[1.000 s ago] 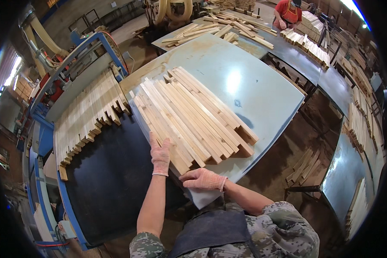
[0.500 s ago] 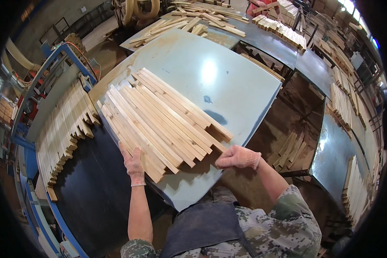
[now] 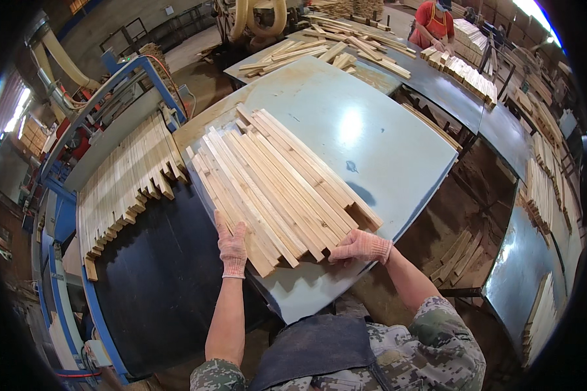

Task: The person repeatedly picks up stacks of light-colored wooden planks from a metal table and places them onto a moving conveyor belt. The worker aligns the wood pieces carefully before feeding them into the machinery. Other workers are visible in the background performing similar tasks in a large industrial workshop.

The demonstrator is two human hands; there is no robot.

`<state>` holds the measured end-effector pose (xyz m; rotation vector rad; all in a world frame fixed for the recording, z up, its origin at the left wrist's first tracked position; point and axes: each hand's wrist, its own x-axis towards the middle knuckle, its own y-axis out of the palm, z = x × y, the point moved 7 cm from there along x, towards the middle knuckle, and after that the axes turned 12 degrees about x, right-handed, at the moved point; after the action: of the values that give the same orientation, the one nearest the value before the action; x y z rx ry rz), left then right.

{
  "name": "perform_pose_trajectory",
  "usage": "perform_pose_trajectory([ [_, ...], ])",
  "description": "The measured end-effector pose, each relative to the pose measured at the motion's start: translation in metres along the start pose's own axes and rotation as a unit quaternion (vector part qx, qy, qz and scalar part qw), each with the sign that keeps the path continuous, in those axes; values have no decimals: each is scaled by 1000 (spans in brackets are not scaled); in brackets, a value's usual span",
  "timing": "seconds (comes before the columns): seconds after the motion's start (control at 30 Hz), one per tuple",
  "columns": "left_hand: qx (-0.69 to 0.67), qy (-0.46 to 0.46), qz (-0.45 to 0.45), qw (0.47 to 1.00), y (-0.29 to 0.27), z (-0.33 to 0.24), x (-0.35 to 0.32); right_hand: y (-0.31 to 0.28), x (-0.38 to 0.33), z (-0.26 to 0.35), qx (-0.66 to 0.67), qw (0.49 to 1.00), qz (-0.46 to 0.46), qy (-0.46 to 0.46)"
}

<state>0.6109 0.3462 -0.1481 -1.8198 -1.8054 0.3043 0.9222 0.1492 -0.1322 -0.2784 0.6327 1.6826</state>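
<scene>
Pale wooden strips [image 3: 280,189] lie side by side in a slanted row on the light blue-grey table [image 3: 398,140], their near ends uneven. My left hand [image 3: 231,247], in a pinkish knit glove, rests along the row's left edge with fingers stretched out. At the near right ends, my right hand [image 3: 361,247], gloved alike, has its fingers curled in and closed at the end of a strip. Part of its grip is hidden under the hand.
On the left, a blue-framed machine [image 3: 62,215] carries another row of strips [image 3: 130,176] beside a black belt [image 3: 156,274]. Loose strips [image 3: 346,49] are heaped beyond the table. A person in red [image 3: 432,26] handles strips at the far right. A metal table [image 3: 522,260] stands right.
The strip by my right hand stuck out near the right side; it has slid inward, and that hand has moved left along the ends. My left hand stays at the edge. The view has shifted.
</scene>
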Motion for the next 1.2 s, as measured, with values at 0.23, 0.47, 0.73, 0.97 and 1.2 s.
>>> perform_pose_trajectory([
  [0.23,-26,-29,17,999,-3,8,-3,23,-9,24,-143,990,-1,0],
  [0.47,68,-27,-5,997,-6,-1,-5,-9,11,123,-25,976,-92,-197],
  [0.73,47,-94,28,994,-10,-6,-3,-95,138,189,-338,862,-339,-168],
  [0.97,13,-80,5,997,-4,-6,-5,-77,183,175,-430,810,-385,-106],
  [1.2,66,-82,11,994,-2,1,-4,-74,180,176,-404,821,-389,-107],
])
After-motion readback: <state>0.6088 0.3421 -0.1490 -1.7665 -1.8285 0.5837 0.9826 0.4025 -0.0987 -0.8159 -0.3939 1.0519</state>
